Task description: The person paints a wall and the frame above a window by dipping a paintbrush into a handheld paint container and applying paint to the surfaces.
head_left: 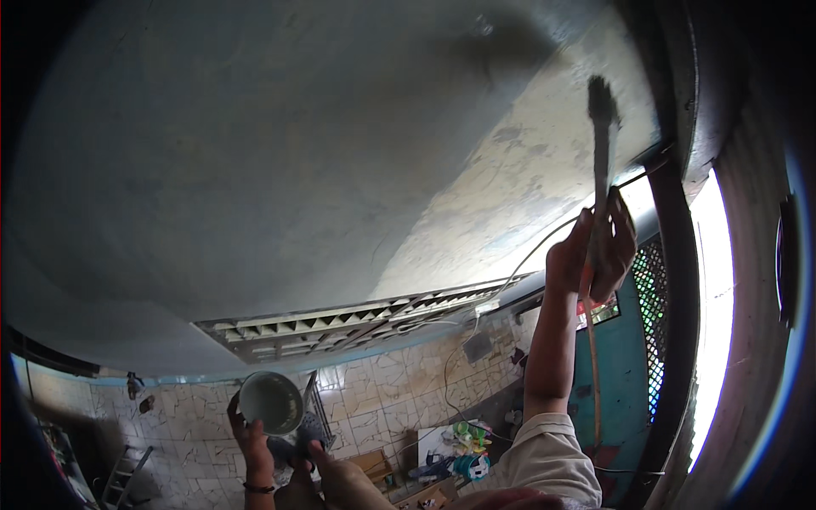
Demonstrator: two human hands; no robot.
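In my raised right hand [619,255] is a paintbrush [603,153], its dark bristles pointing up in front of the wall. The fingers are closed around its lower part. Grey paint covers most of the wall [289,187]; a pale, patchy area [476,204] lies left of the brush. Whether the bristles touch the wall I cannot tell. Low on the left, my left hand [252,446] grips a round paint bucket [274,406] by its side. Its open top faces me, with greyish paint on the inside. Beneath the bucket, part of the hand is hidden.
A slatted vent [340,330] runs along the wall's lower edge, and a thin cable [544,240] crosses near my right wrist. Far below are a tiled surface [374,395], a small ladder [127,476] and clutter [467,442]. A teal door [625,374] stands at right.
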